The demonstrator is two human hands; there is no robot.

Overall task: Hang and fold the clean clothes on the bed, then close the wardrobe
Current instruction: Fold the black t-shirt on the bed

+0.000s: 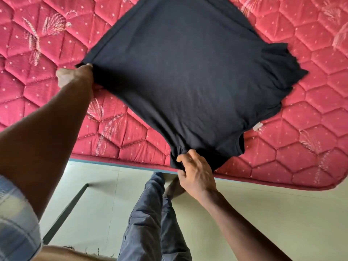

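Red quilted bed mattress (282,140), stitched in hexagons with pale leaf motifs and small dots, fills the upper part of the view, its piped edge running across above a pale floor (263,213). At the near edge of the mattress the fingers (183,157) of the right hand (195,174) are curled tight, pinching a bunched fold of a dark navy cotton T-shirt (188,76), with the thumb below the cloth and the knuckles toward the camera. The left hand (73,76) reaches farther over the bed and grips the shirt's left corner at the hem; its fingertips are hidden under the fabric, but the hand is closed round the cloth. Between the two hands the shirt's near-left edge is pulled straight and taut. From there the garment spreads flat across the mattress, back side up, toward the far top of the view. Its neck opening (240,143) lies just right of the right hand, a small white label (257,126) pokes out beside it, and a rumpled sleeve (282,61) bunches at the right side. Below the mattress edge stand the person's legs in blue-grey trousers (148,219), a light checked shirt sleeve (17,219) covers the left upper arm, and a dark strip (66,211) slants across the floor.
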